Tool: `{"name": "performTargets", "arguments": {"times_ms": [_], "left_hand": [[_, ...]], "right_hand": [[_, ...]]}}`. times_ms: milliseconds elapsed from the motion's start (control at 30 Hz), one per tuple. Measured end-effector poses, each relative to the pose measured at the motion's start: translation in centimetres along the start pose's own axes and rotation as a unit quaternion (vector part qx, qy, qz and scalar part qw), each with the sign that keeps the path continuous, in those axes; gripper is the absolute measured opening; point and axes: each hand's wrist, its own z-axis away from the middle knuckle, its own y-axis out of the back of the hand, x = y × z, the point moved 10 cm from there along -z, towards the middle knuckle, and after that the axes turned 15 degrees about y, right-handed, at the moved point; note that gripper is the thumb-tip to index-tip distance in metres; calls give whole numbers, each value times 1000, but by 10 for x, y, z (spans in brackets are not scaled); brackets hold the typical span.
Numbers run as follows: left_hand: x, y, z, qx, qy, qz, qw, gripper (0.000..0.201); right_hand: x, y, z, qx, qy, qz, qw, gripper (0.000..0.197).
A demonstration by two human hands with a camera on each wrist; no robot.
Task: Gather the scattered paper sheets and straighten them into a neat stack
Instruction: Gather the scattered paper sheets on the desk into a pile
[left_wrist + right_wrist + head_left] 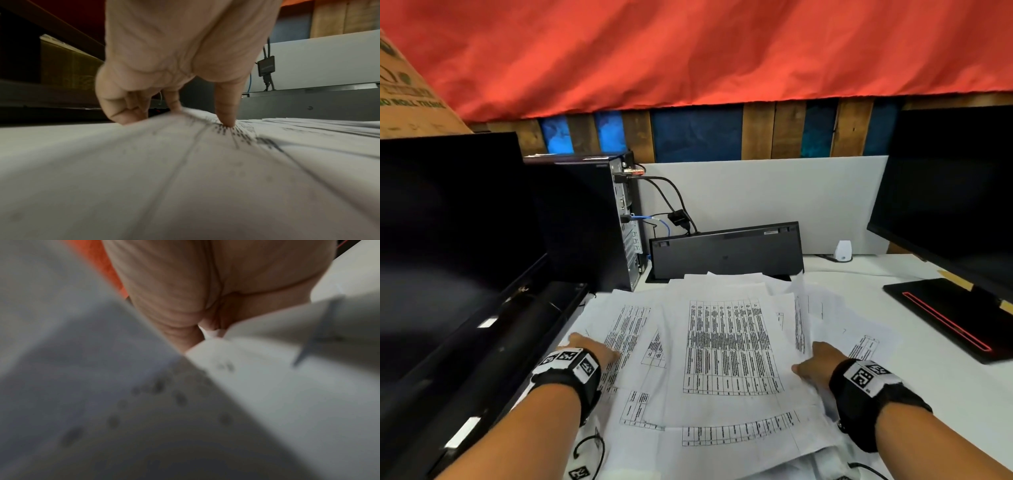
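Many printed paper sheets (729,346) lie fanned and overlapping on the white table (928,387) before us, between a dark monitor (445,219) on our left and a second monitor's black base (945,315) on our right. Our left hand (589,349) rests on the left edge of the spread; in the left wrist view its thumb (226,112) presses down on the printed top sheet while the other fingers (121,110) curl at the raised paper edge, so we appear to pinch that edge. Our right hand (815,365) sits at the right side of the spread, its fingertips tucked beneath a lifted sheet; the right wrist view is blurred and mostly filled by paper (267,386), and we cannot tell whether this hand grips the sheets or merely slides under them. Behind the papers a black keyboard (726,251) leans upright against the grey partition (774,195), beside a computer tower (585,219).
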Motion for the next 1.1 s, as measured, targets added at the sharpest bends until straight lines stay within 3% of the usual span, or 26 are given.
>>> {"name": "performTargets", "arguments": {"times_ms": [100, 233, 367, 467, 567, 633, 833, 967, 1100], "left_hand": [[-9, 10, -2, 11, 39, 39, 998, 111], [3, 15, 10, 1, -23, -26, 999, 62], [13, 7, 13, -18, -46, -56, 997, 59], [20, 5, 17, 3, -94, -53, 994, 55], [35, 12, 38, 49, -181, 10, 982, 27], [44, 22, 57, 79, -229, 23, 970, 31], [58, 98, 104, 159, -298, 61, 939, 21], [58, 177, 158, 289, -342, 94, 889, 18], [43, 241, 199, 353, -359, 165, 848, 21]], "right_hand": [[0, 1, 1, 2, 2, 3, 1000, 55], [-1, 0, 2, 2, 3, -1, 1000, 56], [-3, 2, 3, 7, 5, 5, 1000, 54], [-1, 1, 2, 11, 5, -4, 1000, 55], [-2, 3, 3, 17, 6, -15, 1000, 56], [-3, 4, 3, 20, 10, -17, 1000, 59], [-3, 4, 5, 25, 15, -26, 999, 65], [-3, 4, 6, 27, 15, -35, 999, 67], [-3, 4, 7, 26, 10, -41, 999, 64]]}}
